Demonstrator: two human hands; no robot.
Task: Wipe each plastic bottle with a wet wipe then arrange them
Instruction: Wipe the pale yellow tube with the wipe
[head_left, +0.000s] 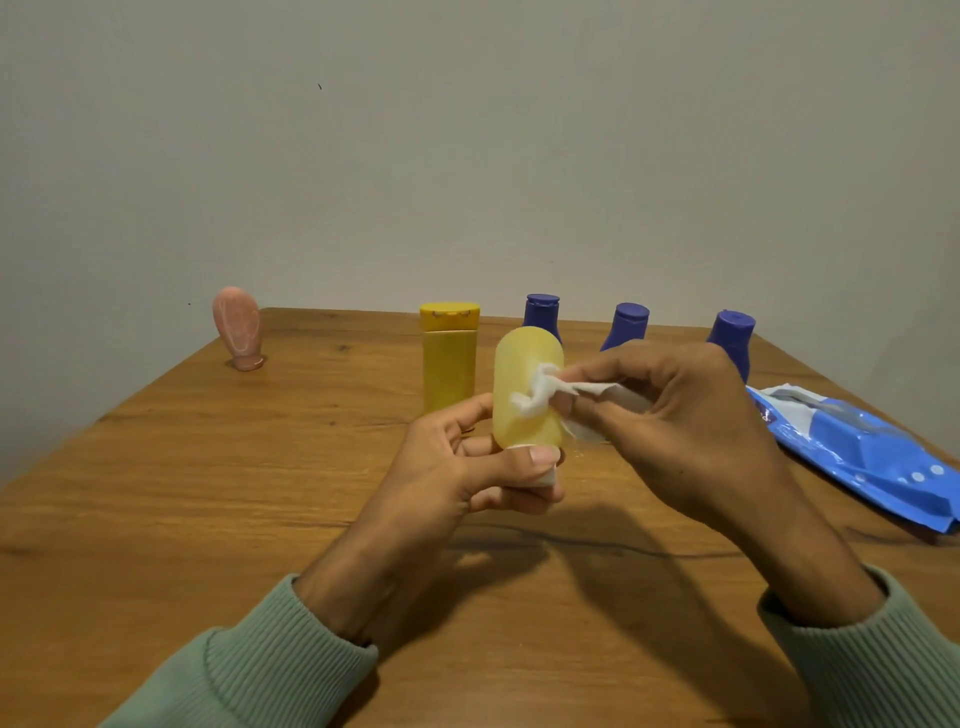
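The brown wooden surface (208, 467) shows dark grain lines and knots under a smooth, low-sheen finish. The pale yellow translucent plastic bottle (524, 374) looks frosted and matt. The white wet wipe (540, 397) against it is soft, fibrous and crumpled. The opaque yellow plastic bottle (449, 369) is smooth with a dull sheen, as are the three violet-blue plastic bottles (541, 314) (629, 327) (732, 335). The pink rounded plastic bottle (236, 325) looks matt, with whitish streaks. The blue plastic-film wipes pack (857, 460) is glossy and creased. The green sleeves (249, 670) are ribbed knit cloth. The grey wall (467, 156) is matt.
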